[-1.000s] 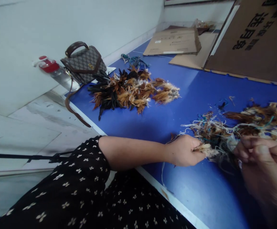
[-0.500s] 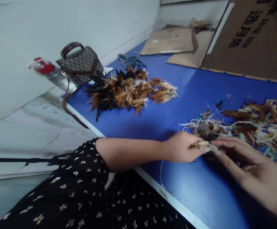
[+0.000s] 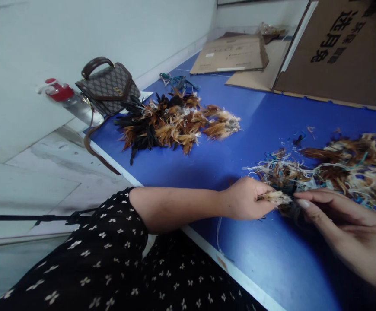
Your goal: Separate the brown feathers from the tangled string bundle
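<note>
"What does the head view show of the hands?"

"2 hands above the blue table (image 3: pixel 217 162). The left hand (image 3: pixel 246 199) grips a tuft of pale feathers (image 3: pixel 275 198), its end pointing toward the right hand (image 3: pixel 350 233)."

"And the right fingers?"

"Thumb and forefinger nearly meet just beside that end; I can't tell whether they pinch anything."

"What lies around?"

"A tangled feather heap (image 3: pixel 353 177) just beyond both hands, and a brown-and-black feather pile (image 3: pixel 168 123) near the handbag (image 3: pixel 110 88)."
</note>
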Available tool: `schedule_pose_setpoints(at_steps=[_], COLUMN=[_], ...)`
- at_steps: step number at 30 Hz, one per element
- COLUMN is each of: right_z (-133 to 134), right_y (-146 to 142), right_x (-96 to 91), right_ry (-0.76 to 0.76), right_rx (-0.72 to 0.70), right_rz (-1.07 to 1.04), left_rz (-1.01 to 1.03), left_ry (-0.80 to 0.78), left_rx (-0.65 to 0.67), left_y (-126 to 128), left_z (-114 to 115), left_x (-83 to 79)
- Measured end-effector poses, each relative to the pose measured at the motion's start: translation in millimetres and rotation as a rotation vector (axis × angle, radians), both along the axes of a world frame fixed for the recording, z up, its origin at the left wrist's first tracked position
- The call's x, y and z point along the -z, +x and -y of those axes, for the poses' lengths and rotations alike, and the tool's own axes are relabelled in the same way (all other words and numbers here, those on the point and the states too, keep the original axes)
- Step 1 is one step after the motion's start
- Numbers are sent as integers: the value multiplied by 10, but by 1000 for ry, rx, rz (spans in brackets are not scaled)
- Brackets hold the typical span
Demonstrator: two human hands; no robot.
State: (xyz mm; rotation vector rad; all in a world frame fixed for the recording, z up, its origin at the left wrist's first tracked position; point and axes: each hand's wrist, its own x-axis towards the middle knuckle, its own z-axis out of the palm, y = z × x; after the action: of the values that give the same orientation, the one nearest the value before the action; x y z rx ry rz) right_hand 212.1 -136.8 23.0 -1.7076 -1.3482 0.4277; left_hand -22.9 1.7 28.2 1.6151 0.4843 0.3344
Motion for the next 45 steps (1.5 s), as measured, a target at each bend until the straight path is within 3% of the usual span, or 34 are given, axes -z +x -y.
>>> schedule_pose_setpoints(at_steps=[8,14,18,22,25,28,39,45], right_z=[-127,-126,-87,-49,-61,-105,-7,7], right_y=[-38,-133,-169,-101,-49,-68,98,-150], right_x=[-123,-115,-78,-114,-182,-226,28,-102], right_ry=[-83,5,50,63,-48,-169,-70,104], right_rx=[-78,-68,20,-9,-180,-296,-166,-53], right_rz=[127,176,225,14,-191,-265,-90,99], left_rz=[0,55,48,39,-6,16,28,65], left_ry=[27,221,341,370,300,234,151,285], left_rx=[19,30,56,66,43,25,65,126], left_y=[21,22,19,22,23,21,25,4], left_z=[12,-8,-47,-70,-69,-66,-46,-68], left_x=[43,30,-21,-26,-19,-19,19,-2])
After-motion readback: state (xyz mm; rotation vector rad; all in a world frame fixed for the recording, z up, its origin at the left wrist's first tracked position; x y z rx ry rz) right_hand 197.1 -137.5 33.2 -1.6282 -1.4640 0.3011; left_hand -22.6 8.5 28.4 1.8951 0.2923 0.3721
